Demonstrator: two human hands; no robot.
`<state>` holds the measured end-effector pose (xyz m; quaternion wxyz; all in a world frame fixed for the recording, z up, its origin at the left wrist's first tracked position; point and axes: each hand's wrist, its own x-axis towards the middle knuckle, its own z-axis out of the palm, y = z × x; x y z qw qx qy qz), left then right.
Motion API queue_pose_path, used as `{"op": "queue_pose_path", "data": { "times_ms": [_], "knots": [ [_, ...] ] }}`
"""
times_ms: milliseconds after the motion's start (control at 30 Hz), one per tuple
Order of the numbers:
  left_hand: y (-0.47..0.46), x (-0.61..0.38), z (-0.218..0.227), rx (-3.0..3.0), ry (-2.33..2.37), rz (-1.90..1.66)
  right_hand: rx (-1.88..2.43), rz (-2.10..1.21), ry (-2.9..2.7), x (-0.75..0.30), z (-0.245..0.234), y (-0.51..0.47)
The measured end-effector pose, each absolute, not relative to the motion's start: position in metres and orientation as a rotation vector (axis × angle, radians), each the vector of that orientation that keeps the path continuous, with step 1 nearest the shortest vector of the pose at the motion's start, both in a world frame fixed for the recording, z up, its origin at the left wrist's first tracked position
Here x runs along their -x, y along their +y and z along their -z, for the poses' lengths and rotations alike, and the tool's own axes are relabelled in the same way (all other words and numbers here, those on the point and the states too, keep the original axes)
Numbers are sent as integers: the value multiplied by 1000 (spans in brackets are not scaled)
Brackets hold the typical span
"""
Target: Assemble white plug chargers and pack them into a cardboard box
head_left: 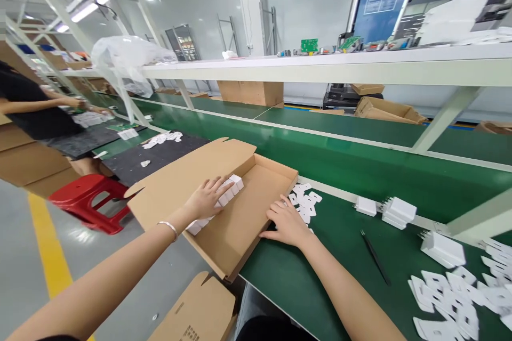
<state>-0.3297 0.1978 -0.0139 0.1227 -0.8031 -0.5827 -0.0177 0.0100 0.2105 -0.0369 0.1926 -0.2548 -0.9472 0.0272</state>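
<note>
An open shallow cardboard box [248, 224] lies at the near edge of the green bench, its lid folded back to the left. A row of small white plastic parts [230, 187] runs along its left wall. My left hand [206, 198] lies flat on that row with fingers stretched out. My right hand [286, 222] rests on the box's right wall, fingers extended and slightly curled, beside a small heap of white flat pieces [304, 201] on the green mat.
White charger-like blocks [394, 210] and a black pair of tweezers [375, 257] lie to the right, with more flat white pieces [452, 298] at the far right. A red stool [88, 200] stands left. Another person [36, 106] works at the far left. A folded carton [196, 311] sits below.
</note>
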Motion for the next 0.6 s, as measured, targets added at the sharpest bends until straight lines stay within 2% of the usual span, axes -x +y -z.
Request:
{"op": "queue_pose_path", "data": {
  "times_ms": [167,400,500,600],
  "knots": [
    [223,259,1,2275,-1766,328,707,-78,-2704,-4,36,213],
    [252,77,-45,2496,-1552,716,912,-76,-2606,-46,11,174],
    [253,4,-34,2623,-1521,803,1145,-108,-2581,-120,-3,144],
    [250,-59,-3,2770,-1555,812,1549,-224,-2357,-216,-6,116]
  ]
}}
